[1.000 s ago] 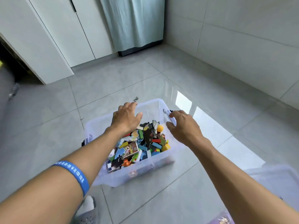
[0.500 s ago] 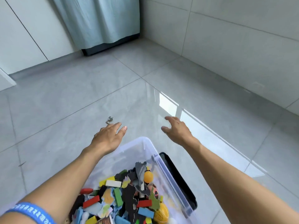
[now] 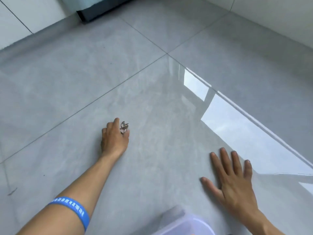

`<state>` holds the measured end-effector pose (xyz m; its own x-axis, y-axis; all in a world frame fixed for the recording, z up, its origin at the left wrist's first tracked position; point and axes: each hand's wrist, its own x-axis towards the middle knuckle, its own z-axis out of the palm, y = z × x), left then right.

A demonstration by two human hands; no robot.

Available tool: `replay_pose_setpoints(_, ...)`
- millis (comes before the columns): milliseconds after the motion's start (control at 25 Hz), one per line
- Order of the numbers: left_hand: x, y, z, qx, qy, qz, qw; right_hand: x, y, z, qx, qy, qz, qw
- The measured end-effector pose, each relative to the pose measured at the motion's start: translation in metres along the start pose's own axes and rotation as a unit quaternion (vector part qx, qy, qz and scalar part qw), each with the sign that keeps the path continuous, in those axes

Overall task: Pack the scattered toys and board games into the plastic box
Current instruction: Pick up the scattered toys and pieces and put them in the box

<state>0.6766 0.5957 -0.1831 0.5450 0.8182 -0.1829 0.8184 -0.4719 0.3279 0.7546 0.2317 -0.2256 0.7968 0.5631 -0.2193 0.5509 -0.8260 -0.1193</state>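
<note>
A small silver metal wire puzzle (image 3: 124,126) lies on the grey tiled floor in the middle of the view. My left hand (image 3: 114,139) reaches out to it, with forefinger and thumb closing on either side of the puzzle and touching it. My right hand (image 3: 232,180) lies flat on the floor at the lower right, fingers spread and straight. Only the blurred far corner of the clear plastic box (image 3: 184,224) shows at the bottom edge; its contents are out of view.
Glossy grey floor tiles (image 3: 152,85) stretch ahead with a bright window reflection at the right. White cabinet doors (image 3: 20,19) and a dark plinth (image 3: 101,11) stand at the far left, a white wall base at the far right.
The view has tilted forward past the box. My left hand moved out over the floor to the metal puzzle, and my right hand dropped flat onto the floor.
</note>
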Motion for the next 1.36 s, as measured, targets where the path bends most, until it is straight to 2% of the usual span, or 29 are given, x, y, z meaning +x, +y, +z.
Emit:
replay_pose_setpoints(120, 0.025, 0.006, 0.005, -0.032, 0.042, -0.039, 0.998, 0.008, 0.000, 0.002, -0.015, -0.023, -0.014, 1.000)
replay_pose_setpoints(240, 0.027, 0.021, 0.007, -0.052, -0.024, -0.072, 0.996, 0.006, 0.005, 0.004, -0.017, -0.030, -0.016, 0.999)
replay_pose_setpoints(360, 0.018, 0.042, 0.001, -0.085, -0.085, -0.063, 0.991, 0.005, 0.011, 0.005, -0.014, -0.022, -0.011, 1.000)
replay_pose_setpoints(480, -0.007, 0.065, -0.008, -0.150, -0.091, -0.023, 0.984, 0.011, 0.014, 0.004, -0.019, -0.003, -0.013, 1.000)
replay_pose_setpoints(600, -0.055, 0.086, -0.050, -0.306, -0.068, 0.002, 0.950, 0.014, 0.018, 0.004, -0.018, 0.013, -0.008, 1.000)
replay_pose_setpoints(720, -0.127, 0.085, -0.115, -0.382, -0.043, 0.062, 0.921, 0.013, 0.017, 0.005, -0.023, -0.026, -0.013, 0.999)
replay_pose_setpoints(800, -0.173, 0.073, -0.152, -0.391, -0.059, 0.108, 0.912, 0.019, 0.019, -0.004, 0.044, -0.086, 0.001, 0.995)
replay_pose_setpoints(840, -0.197, 0.065, -0.165, -0.387, -0.071, 0.124, 0.911, 0.016, 0.021, -0.020, 0.133, -0.122, 0.009, 0.984)
replay_pose_setpoints(880, -0.217, 0.057, -0.172, -0.380, -0.079, 0.137, 0.912, 0.008, 0.024, -0.041, 0.249, -0.165, 0.031, 0.954)
replay_pose_setpoints(960, -0.260, 0.043, -0.175, -0.358, -0.085, 0.140, 0.919, -0.036, 0.031, -0.076, 0.444, -0.230, 0.076, 0.863)
replay_pose_setpoints(1000, -0.280, 0.037, -0.175, -0.349, -0.088, 0.146, 0.922, -0.064, 0.036, -0.085, 0.488, -0.224, 0.074, 0.840)
replay_pose_setpoints(1080, -0.319, 0.025, -0.172, -0.296, -0.103, 0.168, 0.935, -0.119, 0.048, -0.094, 0.493, -0.181, 0.073, 0.848)
replay_pose_setpoints(1200, -0.365, 0.001, -0.162, -0.163, -0.133, 0.186, 0.960, -0.175, 0.051, -0.112, 0.488, -0.118, 0.058, 0.863)
replay_pose_setpoints(1360, -0.428, -0.026, -0.162, -0.027, -0.195, 0.198, 0.960, -0.248, 0.041, -0.170, 0.437, -0.060, 0.010, 0.897)
